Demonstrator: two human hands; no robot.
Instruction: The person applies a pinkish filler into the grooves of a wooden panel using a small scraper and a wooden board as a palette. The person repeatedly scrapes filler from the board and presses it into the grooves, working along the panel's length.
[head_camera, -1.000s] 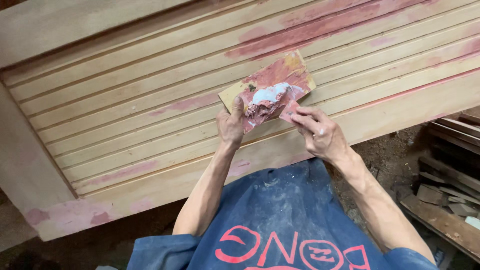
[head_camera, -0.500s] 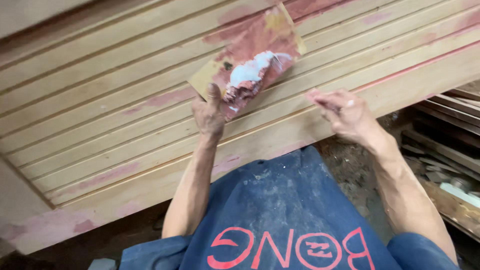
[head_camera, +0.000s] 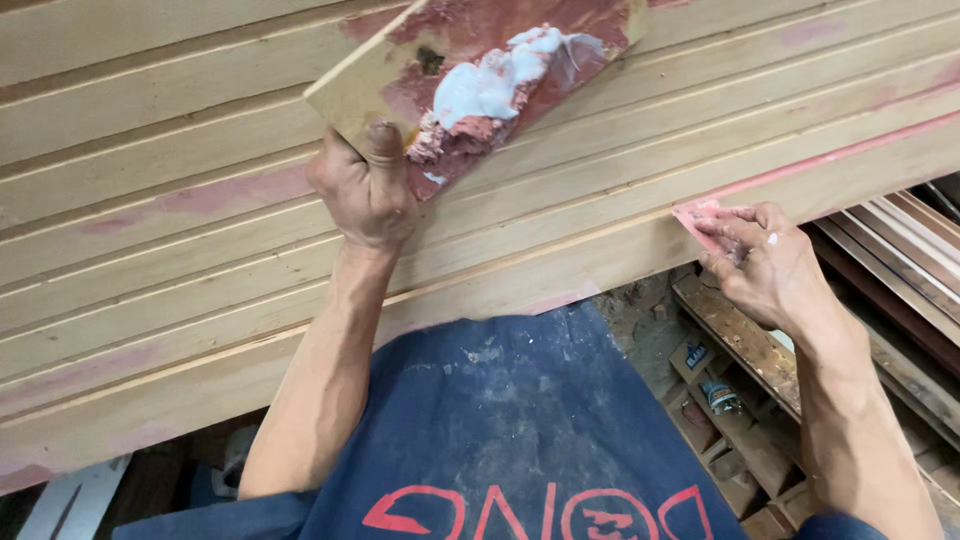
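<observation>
Here the left hand (head_camera: 365, 190) is raised at the end of an almost straight forearm, its fingers wrapped under the near edge of a small wooden mixing board (head_camera: 470, 70) and the thumb pressed flat on top, so that the board is gripped firmly and tilted up toward the far right. On the board's stained face a lump of white putty (head_camera: 500, 75) is carried, with a crumbly pinkish-red filler (head_camera: 455, 135) just below it, close to the thumb. The right hand (head_camera: 765, 265) is stretched out to the right with the wrist bent, and a small reddish scraper (head_camera: 700, 215) is pinched between thumb and fingertips; its edge is laid against the near lip of the slatted wooden panel (head_camera: 200, 270), where a thin red line of filler runs along the groove. A blue apron (head_camera: 500, 420) is seen below, between the arms, and stacked timber offcuts (head_camera: 740, 400) lie at the lower right.

Compared with half a second ago, the board has been lifted higher and farther away, and the right hand has been moved rightward along the panel's edge, well apart from the left.
</observation>
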